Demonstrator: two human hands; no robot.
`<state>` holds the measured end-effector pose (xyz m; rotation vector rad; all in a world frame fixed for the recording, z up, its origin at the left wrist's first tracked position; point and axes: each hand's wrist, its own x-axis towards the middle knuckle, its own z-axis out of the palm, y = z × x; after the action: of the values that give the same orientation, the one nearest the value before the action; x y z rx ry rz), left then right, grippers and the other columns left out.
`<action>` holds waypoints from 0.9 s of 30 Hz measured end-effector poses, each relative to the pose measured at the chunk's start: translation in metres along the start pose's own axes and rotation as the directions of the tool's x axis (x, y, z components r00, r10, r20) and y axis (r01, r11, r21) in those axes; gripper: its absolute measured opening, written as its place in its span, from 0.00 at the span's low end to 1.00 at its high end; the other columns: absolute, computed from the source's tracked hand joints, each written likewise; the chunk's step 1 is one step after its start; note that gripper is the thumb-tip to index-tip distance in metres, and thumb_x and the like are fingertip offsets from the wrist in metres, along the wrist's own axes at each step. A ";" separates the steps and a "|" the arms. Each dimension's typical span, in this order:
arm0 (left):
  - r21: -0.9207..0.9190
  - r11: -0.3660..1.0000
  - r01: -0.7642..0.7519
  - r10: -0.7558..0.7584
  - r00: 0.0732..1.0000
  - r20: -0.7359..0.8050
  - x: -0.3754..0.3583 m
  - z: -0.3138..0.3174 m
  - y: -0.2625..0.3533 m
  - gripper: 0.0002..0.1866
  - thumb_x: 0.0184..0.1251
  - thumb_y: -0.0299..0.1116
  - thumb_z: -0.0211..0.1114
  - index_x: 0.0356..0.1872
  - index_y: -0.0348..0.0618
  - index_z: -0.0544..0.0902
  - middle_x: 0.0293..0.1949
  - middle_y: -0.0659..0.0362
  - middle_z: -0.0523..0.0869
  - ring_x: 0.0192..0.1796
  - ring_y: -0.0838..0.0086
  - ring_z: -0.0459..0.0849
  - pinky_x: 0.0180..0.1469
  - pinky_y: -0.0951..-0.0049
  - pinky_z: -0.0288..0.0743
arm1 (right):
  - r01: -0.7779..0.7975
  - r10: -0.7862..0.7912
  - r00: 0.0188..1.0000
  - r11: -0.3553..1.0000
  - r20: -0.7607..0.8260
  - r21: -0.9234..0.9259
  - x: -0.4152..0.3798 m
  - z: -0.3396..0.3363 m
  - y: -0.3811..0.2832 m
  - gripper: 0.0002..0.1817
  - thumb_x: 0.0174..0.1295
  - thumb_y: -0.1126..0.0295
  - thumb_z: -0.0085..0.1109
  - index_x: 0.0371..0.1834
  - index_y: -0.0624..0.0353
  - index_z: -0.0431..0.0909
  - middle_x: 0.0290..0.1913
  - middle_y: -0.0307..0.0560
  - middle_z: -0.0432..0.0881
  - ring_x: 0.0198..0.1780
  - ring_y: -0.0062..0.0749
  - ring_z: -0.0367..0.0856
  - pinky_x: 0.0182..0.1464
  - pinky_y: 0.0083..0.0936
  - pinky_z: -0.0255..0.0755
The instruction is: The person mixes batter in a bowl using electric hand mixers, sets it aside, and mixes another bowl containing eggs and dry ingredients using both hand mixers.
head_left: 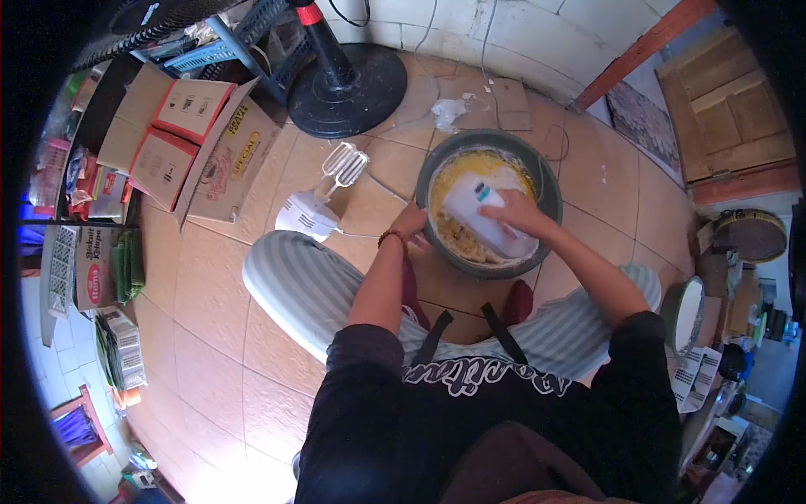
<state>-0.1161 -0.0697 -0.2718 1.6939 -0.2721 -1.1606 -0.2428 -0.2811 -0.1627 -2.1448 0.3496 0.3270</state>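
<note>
Seated person, black printed shirt [537, 420] nearest, striped trousers [294, 281] spread to both sides. Knees wide, probably to leave room for the grey basin [504, 140] on the tiled floor [210, 353] just ahead, within easy reach of both arms.

Left hand [410, 223], beaded bracelet [392, 238] at the wrist: forearm extended forward, hand low at the basin's near-left rim, perhaps to steady it. Cannot tell whether its fingers grip the rim.

Right hand [522, 213]: forearm angled inward from the right, palm down over the basin, fingers closed on a white package [472, 212] with a teal mark. Package tilted above the yellow mixture [457, 168]; exact type unclear, contact with the mixture hidden. The hold from one side seems meant to control its tilt.

Left of the basin, a white hand mixer [306, 216] on the floor, beaters raised off the tiles, presumably set aside within reach. Beyond: open carton [235, 160], round black stand base [348, 92], then pale wall [453, 25].
</note>
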 end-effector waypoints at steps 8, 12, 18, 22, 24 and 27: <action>-0.538 0.842 0.043 -0.195 0.954 -0.229 0.020 0.095 -0.103 0.36 0.66 0.61 0.36 0.63 0.41 0.60 0.52 0.40 0.75 0.56 0.49 0.74 0.55 0.46 0.67 | -0.095 0.151 0.944 0.976 -0.292 0.198 0.047 -0.031 0.034 0.20 0.58 0.52 0.58 0.29 0.60 0.73 0.17 0.39 0.71 0.13 0.21 0.69 0.16 0.24 0.63; -0.825 0.460 0.328 -0.270 0.937 0.222 -0.050 0.179 -0.089 0.42 0.63 0.68 0.32 0.69 0.46 0.48 0.59 0.36 0.64 0.57 0.42 0.69 0.55 0.37 0.63 | -0.106 0.253 0.937 0.862 -0.240 0.497 0.046 -0.054 0.050 0.22 0.54 0.46 0.59 0.28 0.55 0.72 0.17 0.33 0.67 0.14 0.19 0.67 0.16 0.20 0.63; -0.876 0.406 0.262 -0.292 0.945 0.147 -0.039 0.201 -0.099 0.41 0.64 0.66 0.35 0.67 0.44 0.48 0.54 0.37 0.69 0.54 0.45 0.73 0.50 0.41 0.70 | -0.111 0.299 0.898 0.863 -0.322 0.493 0.022 -0.075 0.056 0.23 0.52 0.43 0.61 0.29 0.53 0.71 0.18 0.31 0.66 0.15 0.18 0.66 0.16 0.17 0.62; -0.898 0.394 0.196 -0.272 0.958 0.090 -0.032 0.193 -0.108 0.37 0.66 0.64 0.35 0.63 0.42 0.56 0.51 0.40 0.72 0.49 0.51 0.77 0.43 0.44 0.74 | -0.168 0.339 0.879 0.879 -0.336 0.446 0.008 -0.082 0.058 0.25 0.51 0.43 0.61 0.30 0.54 0.71 0.18 0.32 0.66 0.15 0.17 0.66 0.15 0.17 0.60; -0.925 0.349 0.149 -0.246 0.967 0.062 -0.017 0.177 -0.119 0.35 0.67 0.62 0.35 0.60 0.41 0.62 0.50 0.44 0.74 0.47 0.53 0.78 0.41 0.46 0.75 | -0.212 0.338 0.880 0.908 -0.334 0.360 0.005 -0.090 0.069 0.26 0.51 0.43 0.61 0.32 0.56 0.72 0.17 0.32 0.67 0.14 0.17 0.66 0.15 0.16 0.59; -0.865 0.500 0.028 -0.359 0.916 -0.178 -0.037 0.135 -0.065 0.31 0.69 0.58 0.35 0.55 0.39 0.68 0.45 0.49 0.77 0.43 0.56 0.79 0.42 0.52 0.76 | -0.260 0.342 0.896 0.922 -0.284 0.287 -0.019 -0.093 0.039 0.25 0.51 0.44 0.61 0.32 0.58 0.74 0.17 0.34 0.69 0.13 0.18 0.67 0.14 0.17 0.59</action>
<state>-0.2637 -0.0978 -0.3070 0.9744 0.6699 -0.8834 -0.2649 -0.3766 -0.1343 -1.8958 0.8804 0.0891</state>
